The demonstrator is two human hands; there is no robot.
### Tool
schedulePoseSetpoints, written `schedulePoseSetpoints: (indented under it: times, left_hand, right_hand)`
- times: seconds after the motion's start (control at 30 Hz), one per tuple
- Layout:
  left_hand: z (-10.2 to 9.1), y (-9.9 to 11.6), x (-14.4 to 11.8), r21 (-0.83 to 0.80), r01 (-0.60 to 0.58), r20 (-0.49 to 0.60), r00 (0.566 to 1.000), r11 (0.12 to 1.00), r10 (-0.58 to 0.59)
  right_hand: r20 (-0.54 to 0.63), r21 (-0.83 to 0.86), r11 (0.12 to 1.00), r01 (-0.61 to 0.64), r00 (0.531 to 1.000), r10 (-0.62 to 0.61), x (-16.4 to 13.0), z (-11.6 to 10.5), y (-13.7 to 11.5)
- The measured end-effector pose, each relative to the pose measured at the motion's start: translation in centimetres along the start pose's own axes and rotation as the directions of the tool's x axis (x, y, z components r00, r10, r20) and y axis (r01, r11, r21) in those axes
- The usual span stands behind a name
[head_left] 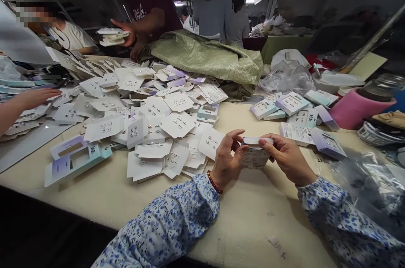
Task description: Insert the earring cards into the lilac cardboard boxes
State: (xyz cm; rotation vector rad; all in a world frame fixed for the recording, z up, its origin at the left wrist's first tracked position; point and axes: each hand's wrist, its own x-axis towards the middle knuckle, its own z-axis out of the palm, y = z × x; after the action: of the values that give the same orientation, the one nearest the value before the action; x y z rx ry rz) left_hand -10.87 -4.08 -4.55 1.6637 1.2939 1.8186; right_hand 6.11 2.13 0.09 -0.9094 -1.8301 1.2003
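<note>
A small cardboard box stands upright between my two hands over the near part of the table, its printed side towards me. My left hand grips its left edge, thumb in front and fingers behind. On the other side, my right hand pinches the upper right corner, with the thumb at the top edge. Left of my hands lies a large pile of white earring cards, several with small silver earrings on them. Flat empty boxes with windows lie further left. Filled boxes sit to the right.
A green woven sack lies behind the pile. Plastic bags and a pink roll stand at the right. A co-worker's hand touches cards at the left; another person's hand holds a stack of cards at the back.
</note>
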Motion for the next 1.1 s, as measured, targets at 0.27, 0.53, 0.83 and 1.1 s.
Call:
schedulePoseSetpoints:
  times: [0.27, 0.53, 0.83, 1.1]
  left_hand:
    - [0.1, 0.6, 0.4, -0.032, -0.016, 0.025, 1.000, 0.999, 0.016]
    - [0.0, 1.0, 0.9, -0.093, 0.096, 0.079, 0.993, 0.991, -0.089]
    - [0.0, 0.8, 1.0, -0.047, 0.015, 0.075, 0.997, 0.999, -0.011]
    - [-0.2, 0.9, 1.1, -0.040, -0.011, 0.115, 0.993, 0.999, 0.015]
  right_hand:
    - [-0.121, -0.053, 0.988, 0.146, 0.981, -0.151, -0.5, 0.7, 1.4]
    - [-0.105, -0.052, 0.973, 0.223, 0.968, -0.227, -0.9, 0.7, 2.6]
    - [-0.206, -0.199, 0.925, 0.323, 0.909, -0.361, -1.6, 1.1, 3.0]
    - [-0.125, -0.173, 0.891, 0.420, 0.888, -0.443, -1.4, 0.3, 3.2]
